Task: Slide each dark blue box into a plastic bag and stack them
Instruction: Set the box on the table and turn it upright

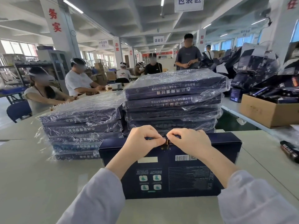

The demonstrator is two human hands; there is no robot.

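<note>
**Closing the box before bagging**

I see the flat, printed dark blue box (169, 175) of cardboard lying unbagged on the pale worktop (40, 175), just in front of me, label side up. My left hand (142, 139) and right hand (187, 141) meet at the middle of its far edge. Both sets of fingers are curled and pinch the small gold clasp (166, 143) there. Whether the clasp is latched I cannot tell.

Behind the box stand two piles of the same boxes in clear, crinkled plastic bags: the lower left stack (84, 123) and the taller right stack (174, 97). A brown cardboard carton (267, 110) sits well off to the right.

I judge this to be the fastening step, ahead of bagging. Next I would need a free bag, though I see none loose here. Then I would slide the box in squarely and lift it onto a pile, probably the lower left one.
</note>
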